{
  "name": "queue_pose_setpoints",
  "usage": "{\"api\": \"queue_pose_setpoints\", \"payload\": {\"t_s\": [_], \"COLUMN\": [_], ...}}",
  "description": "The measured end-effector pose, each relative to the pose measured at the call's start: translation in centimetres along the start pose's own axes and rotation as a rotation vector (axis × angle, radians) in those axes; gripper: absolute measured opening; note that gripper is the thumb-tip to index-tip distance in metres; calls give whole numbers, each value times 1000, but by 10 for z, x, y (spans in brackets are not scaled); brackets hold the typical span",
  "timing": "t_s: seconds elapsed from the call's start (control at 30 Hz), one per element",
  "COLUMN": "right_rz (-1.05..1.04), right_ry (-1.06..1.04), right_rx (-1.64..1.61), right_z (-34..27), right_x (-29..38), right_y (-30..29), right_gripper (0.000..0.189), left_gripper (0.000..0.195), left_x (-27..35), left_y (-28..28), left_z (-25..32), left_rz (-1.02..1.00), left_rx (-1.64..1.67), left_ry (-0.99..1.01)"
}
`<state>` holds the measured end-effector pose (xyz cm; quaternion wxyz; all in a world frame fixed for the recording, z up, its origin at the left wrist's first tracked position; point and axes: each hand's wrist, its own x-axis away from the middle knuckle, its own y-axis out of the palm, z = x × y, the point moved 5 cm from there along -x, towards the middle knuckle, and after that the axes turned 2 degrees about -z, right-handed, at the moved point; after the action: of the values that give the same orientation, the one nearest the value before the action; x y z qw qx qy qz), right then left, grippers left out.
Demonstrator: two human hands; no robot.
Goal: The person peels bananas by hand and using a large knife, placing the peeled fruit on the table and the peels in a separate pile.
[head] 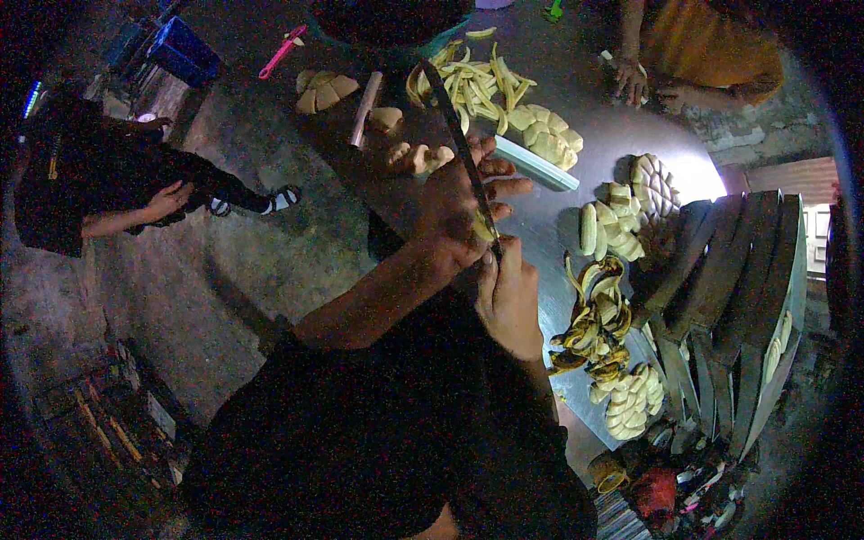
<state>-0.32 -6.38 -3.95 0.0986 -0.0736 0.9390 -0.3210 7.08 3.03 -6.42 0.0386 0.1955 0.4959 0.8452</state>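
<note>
My right hand (509, 297) grips the handle of a long dark-bladed knife (455, 121), whose blade points up and away. My left hand (452, 209) lies behind the blade, its fingers reaching out past the far side. A small yellow piece, perhaps banana (482, 226), shows between the left palm and the blade; whether the fingers hold it is hidden. Beyond the hands lies a heap of pale yellow strips (479, 84), like cut banana. Next to it are peeled banana-like pieces (547, 131) and a pale flat tool or tray edge (536, 162).
Dark peels (601, 324) and pale peeled piles (628, 401) lie on the metal table (547, 229), beside large metal bins (722, 270). A dark basin (391, 23), pink peeler (283, 50) and rod (368, 108) are farther off. A co-worker's hand (631, 81) is opposite; another person (135, 182) is left.
</note>
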Motion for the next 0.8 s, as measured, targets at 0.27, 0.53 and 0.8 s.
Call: {"api": "queue_pose_setpoints", "payload": {"t_s": [0.27, 0.53, 0.8], "right_rz": [-19, 2, 48], "right_ry": [31, 8, -22], "right_rx": [51, 25, 59], "right_z": [4, 5, -5], "right_x": [2, 8, 10], "right_y": [-2, -5, -24], "right_gripper": [14, 12, 14], "left_gripper": [28, 29, 10], "left_x": [4, 13, 3], "left_y": [10, 31, 34], "left_z": [-3, -3, -17], "left_rz": [122, 75, -350], "left_rx": [-107, -40, 150], "left_ry": [6, 11, 101]}}
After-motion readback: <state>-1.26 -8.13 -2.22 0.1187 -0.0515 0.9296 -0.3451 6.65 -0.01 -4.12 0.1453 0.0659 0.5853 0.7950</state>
